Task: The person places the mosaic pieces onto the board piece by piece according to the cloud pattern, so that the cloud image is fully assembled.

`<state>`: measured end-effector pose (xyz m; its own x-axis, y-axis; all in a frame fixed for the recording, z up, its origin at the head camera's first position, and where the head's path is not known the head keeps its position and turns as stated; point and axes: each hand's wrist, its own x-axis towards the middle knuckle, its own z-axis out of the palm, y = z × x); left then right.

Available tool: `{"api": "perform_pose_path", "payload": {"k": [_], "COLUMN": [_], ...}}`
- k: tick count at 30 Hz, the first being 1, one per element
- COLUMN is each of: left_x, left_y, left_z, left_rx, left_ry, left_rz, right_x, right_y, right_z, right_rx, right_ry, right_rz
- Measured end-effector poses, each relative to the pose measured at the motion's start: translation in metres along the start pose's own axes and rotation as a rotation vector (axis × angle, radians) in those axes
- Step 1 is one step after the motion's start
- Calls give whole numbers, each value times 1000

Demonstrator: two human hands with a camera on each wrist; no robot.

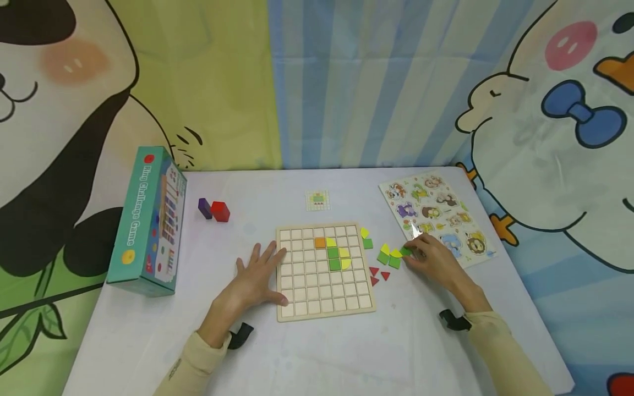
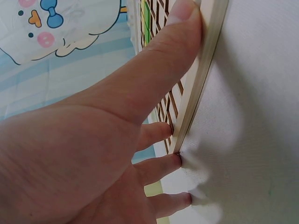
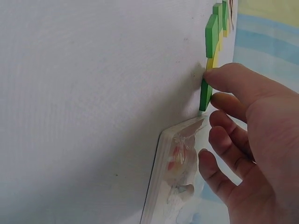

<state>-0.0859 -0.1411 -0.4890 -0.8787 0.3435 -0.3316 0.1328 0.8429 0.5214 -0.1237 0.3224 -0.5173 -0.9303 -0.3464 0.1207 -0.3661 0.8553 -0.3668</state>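
A wooden grid board [image 1: 302,275] lies on the white table, with an orange square [image 1: 320,242], green squares [image 1: 334,264] and yellow pieces in some cells. My left hand [image 1: 252,278] rests spread at its left edge; in the left wrist view the thumb [image 2: 159,60] lies on the frame. To the right of the board, my right hand [image 1: 436,261] pinches a green square tile [image 3: 205,95] between thumb and forefinger, low over the table. Beside it lie more green squares [image 1: 394,263] and yellow pieces [image 1: 384,249]. Red triangles [image 1: 375,281] lie closer to the board.
A sheet of animal pictures [image 1: 470,223] lies partly under the right hand in the head view. Behind the board is a small pattern card [image 1: 317,200]. At the left stand a teal game box [image 1: 134,225], a red block [image 1: 220,212] and a purple block [image 1: 205,208].
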Motion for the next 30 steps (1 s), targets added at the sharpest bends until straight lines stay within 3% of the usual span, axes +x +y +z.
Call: {"api": "perform_pose_path", "payload": {"k": [6,16,25,30], "left_x": [-1,-2,0,-1], "left_y": [-1,2,3,2], "left_z": [-2,3,5,4], "left_rx": [12,-8,8,4], "left_ry": [9,6,11,10], "left_rz": [-14,-12,-12,-17], "right_x": [3,-1,5,20], "right_y": [-1,-5,-7,-24], "right_z": [1,0,-5,-3], "right_rx": [-29,-60,-41,-25], "right_ry": [30,-6,35,66], "right_rz": [18,71,11,-94]}}
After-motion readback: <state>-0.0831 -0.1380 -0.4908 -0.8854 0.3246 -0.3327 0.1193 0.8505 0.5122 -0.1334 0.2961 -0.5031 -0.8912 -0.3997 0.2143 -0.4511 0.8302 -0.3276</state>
